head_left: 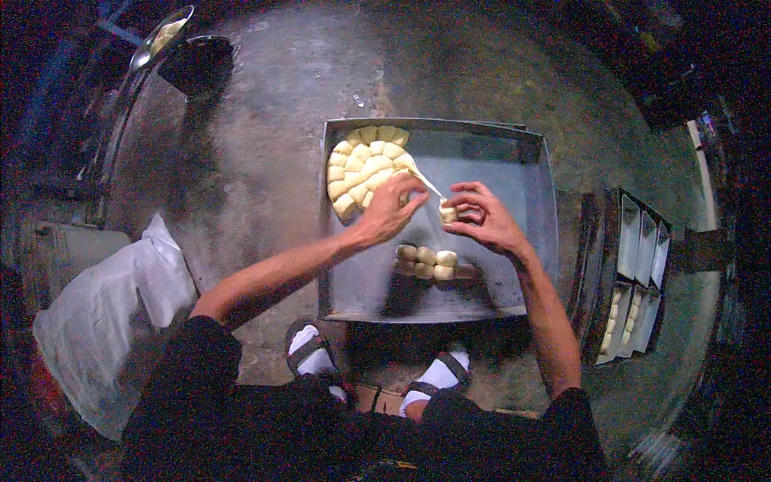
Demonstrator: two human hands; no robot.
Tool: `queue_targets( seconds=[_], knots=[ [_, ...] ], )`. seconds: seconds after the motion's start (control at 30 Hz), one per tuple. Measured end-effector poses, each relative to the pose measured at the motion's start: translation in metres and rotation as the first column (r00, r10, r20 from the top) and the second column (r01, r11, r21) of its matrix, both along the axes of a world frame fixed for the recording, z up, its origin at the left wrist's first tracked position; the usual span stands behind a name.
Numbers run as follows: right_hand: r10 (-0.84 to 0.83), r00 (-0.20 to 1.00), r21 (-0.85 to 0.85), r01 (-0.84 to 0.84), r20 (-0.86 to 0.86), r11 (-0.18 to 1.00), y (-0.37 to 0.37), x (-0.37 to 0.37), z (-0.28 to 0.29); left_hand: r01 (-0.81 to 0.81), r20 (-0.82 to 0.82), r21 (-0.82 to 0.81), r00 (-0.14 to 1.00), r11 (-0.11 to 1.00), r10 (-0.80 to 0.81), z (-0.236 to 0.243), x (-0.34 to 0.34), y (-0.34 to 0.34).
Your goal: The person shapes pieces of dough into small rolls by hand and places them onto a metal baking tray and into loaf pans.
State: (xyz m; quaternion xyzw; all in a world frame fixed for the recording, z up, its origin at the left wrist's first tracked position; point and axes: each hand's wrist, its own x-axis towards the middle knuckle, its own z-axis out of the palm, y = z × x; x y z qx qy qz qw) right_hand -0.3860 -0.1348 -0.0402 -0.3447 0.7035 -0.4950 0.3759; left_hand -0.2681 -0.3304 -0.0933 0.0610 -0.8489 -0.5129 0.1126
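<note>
A shallow metal tray (353, 297) lies on the floor before me. Cut pieces of pale dough (371, 165) sit pressed together in a rounded cluster in its far left part. My right hand (490, 225) pinches a small dough piece (447, 213) over the tray's middle. From that piece a thin stretched strand of dough (426, 180) runs back to the cluster. My left hand (393, 210) is at the near edge of the cluster, fingers bent and a little apart, with nothing visible in them. Closer to me, several dough balls (426, 257) sit in a short row, mirrored in the shiny tray.
At the right stands a dark-framed set of long tins (630, 233), its nearer ones with dough rows (630, 320). A whitish sack (120, 313) lies at the left. A round metal pan (161, 36) stands far left, beside a dark bucket-like container (199, 68). My sandalled feet (438, 373) are against the tray's near side.
</note>
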Motion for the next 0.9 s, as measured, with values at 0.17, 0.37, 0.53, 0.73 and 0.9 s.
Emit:
queue_targets(
  seconds=[0.17,0.37,0.53,0.73,0.9],
  knots=[
    [-0.049,0.934,-0.145,-0.003,-0.354,0.989,-0.004,0.039,0.045,-0.374,0.369,0.925,0.835,0.071,-0.407,0.04,0.031,0.029],
    [-0.164,0.41,-0.259,-0.187,-0.897,0.948,-0.009,0.058,0.066,-0.227,0.306,0.933,0.909,0.279,-0.282,0.062,0.037,0.016],
    [-0.138,0.955,-0.045,0.13,-0.264,0.99,-0.016,0.069,0.08,-0.035,0.183,0.598,0.979,0.801,-0.093,0.097,0.046,0.009],
    [-0.198,0.979,-0.014,0.197,-0.051,0.98,-0.006,0.059,0.048,0.094,-0.119,0.143,0.99,0.985,-0.077,0.099,0.053,0.014],
    [-0.132,0.882,-0.118,0.088,-0.452,0.989,-0.009,0.065,0.081,-0.094,0.111,0.711,0.994,0.697,0.021,0.093,0.047,0.013]
  ],
)
